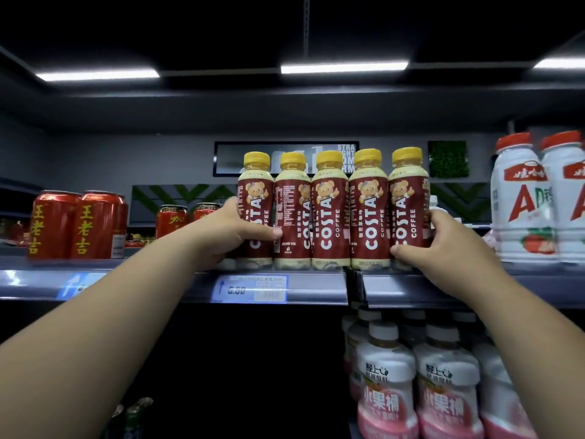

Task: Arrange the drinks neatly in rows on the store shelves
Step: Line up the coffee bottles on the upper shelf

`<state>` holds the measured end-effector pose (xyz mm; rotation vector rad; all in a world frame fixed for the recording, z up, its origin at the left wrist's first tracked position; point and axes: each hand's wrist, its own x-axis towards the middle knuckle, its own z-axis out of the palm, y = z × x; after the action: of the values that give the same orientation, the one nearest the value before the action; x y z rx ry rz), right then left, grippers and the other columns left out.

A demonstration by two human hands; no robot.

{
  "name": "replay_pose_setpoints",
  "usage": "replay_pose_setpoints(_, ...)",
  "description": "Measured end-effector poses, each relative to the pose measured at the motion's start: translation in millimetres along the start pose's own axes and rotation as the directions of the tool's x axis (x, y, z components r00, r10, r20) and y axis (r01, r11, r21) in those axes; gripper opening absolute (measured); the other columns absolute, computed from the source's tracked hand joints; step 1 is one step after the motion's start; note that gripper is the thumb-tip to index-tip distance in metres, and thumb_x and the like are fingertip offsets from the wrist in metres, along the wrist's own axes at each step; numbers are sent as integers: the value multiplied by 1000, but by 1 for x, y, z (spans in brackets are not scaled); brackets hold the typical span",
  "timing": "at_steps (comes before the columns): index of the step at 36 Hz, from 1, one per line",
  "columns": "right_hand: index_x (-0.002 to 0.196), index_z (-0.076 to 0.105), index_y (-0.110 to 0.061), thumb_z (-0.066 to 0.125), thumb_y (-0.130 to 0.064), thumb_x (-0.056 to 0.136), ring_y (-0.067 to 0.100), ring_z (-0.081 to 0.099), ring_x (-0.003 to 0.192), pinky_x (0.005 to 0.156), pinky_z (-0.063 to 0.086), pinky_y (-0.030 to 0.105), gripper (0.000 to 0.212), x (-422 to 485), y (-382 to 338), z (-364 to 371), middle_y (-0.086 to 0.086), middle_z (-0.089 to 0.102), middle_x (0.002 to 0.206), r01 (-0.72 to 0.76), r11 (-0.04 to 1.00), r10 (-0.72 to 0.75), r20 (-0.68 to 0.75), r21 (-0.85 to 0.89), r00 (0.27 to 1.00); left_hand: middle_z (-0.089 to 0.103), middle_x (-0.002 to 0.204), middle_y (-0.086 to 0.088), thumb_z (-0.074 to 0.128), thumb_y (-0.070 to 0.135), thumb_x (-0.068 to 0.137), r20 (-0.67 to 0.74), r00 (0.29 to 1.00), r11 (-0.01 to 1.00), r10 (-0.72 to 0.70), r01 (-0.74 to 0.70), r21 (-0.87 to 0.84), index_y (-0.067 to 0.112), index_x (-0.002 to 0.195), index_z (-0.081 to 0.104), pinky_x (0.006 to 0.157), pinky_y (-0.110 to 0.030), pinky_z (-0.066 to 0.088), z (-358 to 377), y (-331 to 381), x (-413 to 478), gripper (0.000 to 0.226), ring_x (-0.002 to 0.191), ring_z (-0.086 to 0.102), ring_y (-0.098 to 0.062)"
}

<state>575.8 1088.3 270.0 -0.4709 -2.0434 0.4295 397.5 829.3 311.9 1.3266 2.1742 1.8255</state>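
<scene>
Several Costa Coffee bottles point(329, 210) with yellow caps and dark red labels stand side by side in one row at the front of the upper shelf point(316, 288). My left hand point(234, 231) grips the leftmost bottle point(255, 210), thumb across its front. My right hand point(443, 239) grips the rightmost bottle point(408, 207), thumb on its lower label. The two hands hold the row from both ends.
Red herbal-tea cans point(77, 224) stand at the left of the same shelf, more red cans point(172, 220) behind. Large white AD milk bottles point(525, 201) stand at the right. Pink-and-white fruit drink bottles point(411, 384) fill the lower shelf at the right. A price tag point(250, 289) hangs on the shelf edge.
</scene>
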Motion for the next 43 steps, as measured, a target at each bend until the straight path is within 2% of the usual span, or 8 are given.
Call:
replay_pose_setpoints(2, 112, 46, -37, 75, -52, 76, 18, 58, 91, 77, 46, 38, 49, -1, -1, 1, -16, 59, 94, -1, 1000, 1, -6, -3, 1000, 62, 116, 4, 90, 24, 67, -205, 972, 984, 117, -86, 155, 20, 140, 32, 80, -32, 53, 7, -1, -5, 94, 99, 64, -13)
replay_pose_setpoints(4, 112, 43, -39, 73, -53, 76, 19, 58, 92, 78, 46, 38, 49, -1, -2, 1, -14, 60, 98, 1, 1000, -1, -18, -5, 1000, 49, 134, 4, 87, 40, 69, -323, 910, 923, 259, -135, 361, 33, 151, 13, 97, -40, 50, 13, -6, -12, 110, 117, 54, -15)
replay_pose_setpoints(6, 119, 42, -39, 72, -54, 76, 20, 60, 95, 81, 49, 41, 54, -1, -1, 2, -13, 61, 101, 16, 1000, -16, -43, -2, 999, 33, 153, -1, 79, 54, 74, -332, 877, 844, 349, -140, 519, 42, 152, -3, 105, -45, 41, 20, -14, -18, 114, 133, 43, -21)
replay_pose_setpoints(9, 136, 35, -37, 71, -53, 78, 20, 57, 94, 81, 48, 41, 70, -2, -1, 3, -11, 57, 104, 39, 999, -39, -77, 0, 996, 27, 156, -2, 65, 64, 81, -278, 868, 701, 411, -105, 706, 47, 150, -16, 92, -40, 45, 28, -23, -23, 108, 129, 47, -25)
replay_pose_setpoints(14, 139, 34, -35, 71, -48, 82, 18, 53, 90, 76, 40, 36, 69, -4, 2, 2, -14, 52, 98, 68, 998, -66, -86, 17, 994, 11, 163, -5, 52, 73, 82, -264, 884, 626, 386, -41, 778, 54, 144, -22, 95, -48, 48, 31, -24, -22, 99, 133, 45, -32)
replay_pose_setpoints(18, 141, 34, -36, 70, -48, 84, 16, 53, 89, 75, 39, 35, 69, -4, 3, 1, -16, 53, 98, 83, 996, -81, -79, 23, 994, -27, 161, 5, 46, 80, 77, -233, 862, 524, 451, -44, 850, 54, 147, -17, 119, -50, 19, 34, -27, -24, 97, 152, -3, -28)
replay_pose_setpoints(21, 143, 31, -37, 68, -49, 84, 14, 53, 90, 74, 38, 34, 71, -3, 4, 1, -16, 55, 102, 86, 996, -85, -70, 12, 994, -34, 158, 7, 38, 81, 78, -196, 864, 454, 464, -42, 890, 52, 150, -13, 120, -50, 8, 35, -28, -23, 92, 151, -17, -24)
replay_pose_setpoints(43, 127, 36, -43, 63, -47, 84, 13, 60, 91, 70, 41, 35, 51, -3, 6, 2, -19, 64, 103, 68, 997, -67, -31, 38, 997, -44, 152, 14, 35, 81, 74, -163, 909, 500, 382, -55, 864, 54, 150, -12, 105, -47, 43, 35, -20, -31, 93, 152, 11, -29)
